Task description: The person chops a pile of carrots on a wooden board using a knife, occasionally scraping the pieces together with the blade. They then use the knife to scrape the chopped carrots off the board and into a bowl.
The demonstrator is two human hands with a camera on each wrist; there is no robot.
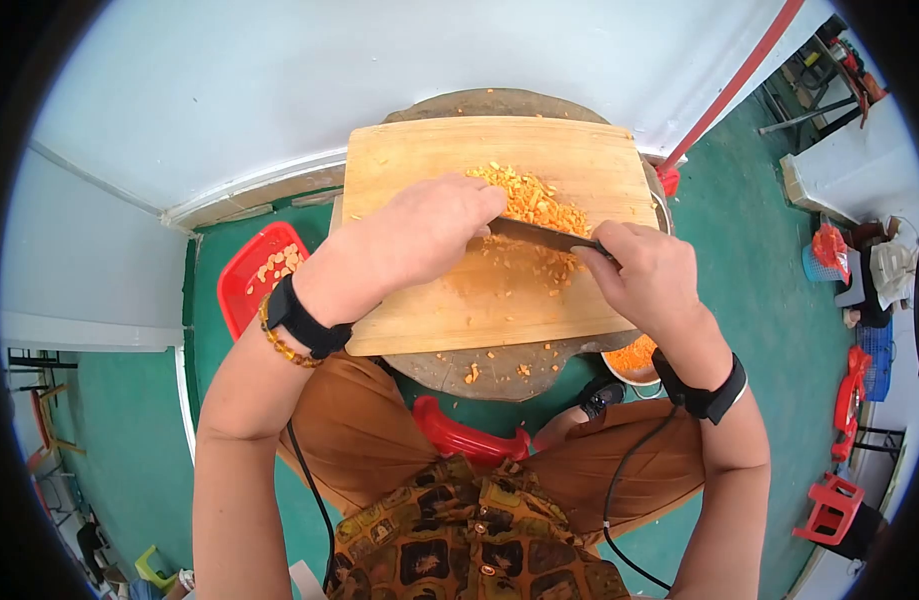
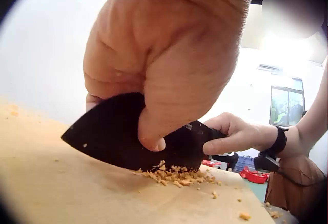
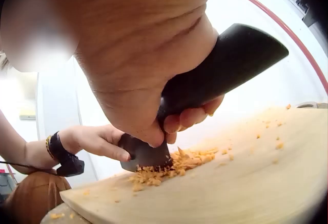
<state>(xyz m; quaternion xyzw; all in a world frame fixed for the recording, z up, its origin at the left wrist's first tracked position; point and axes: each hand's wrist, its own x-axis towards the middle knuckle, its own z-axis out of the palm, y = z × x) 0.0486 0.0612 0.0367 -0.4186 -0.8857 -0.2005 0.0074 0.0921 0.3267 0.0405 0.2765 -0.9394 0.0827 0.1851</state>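
A dark-bladed knife [image 1: 544, 235] stands edge-down on a wooden board [image 1: 419, 325], against a heap of chopped orange bits [image 1: 539, 205]. The right hand [image 1: 651, 272] grips its black handle [image 3: 230, 60], fingers curled round it. Over the front part of the blade [image 2: 115, 131], the left hand [image 1: 419, 235] pinches the blade between thumb and fingers, the thumb on the near face in the left wrist view. Small crumbs [image 2: 179, 177] lie along the cutting edge. Part of the far side of the blade is hidden by the left hand.
The board rests on a round wooden block [image 1: 479, 375] with scattered bits. A red basin [image 1: 241, 275] with orange pieces stands at the left. Beneath the right forearm is a bowl [image 1: 634, 362] of fine orange bits. A red stool [image 1: 469, 435] sits between the legs; a wall rises behind.
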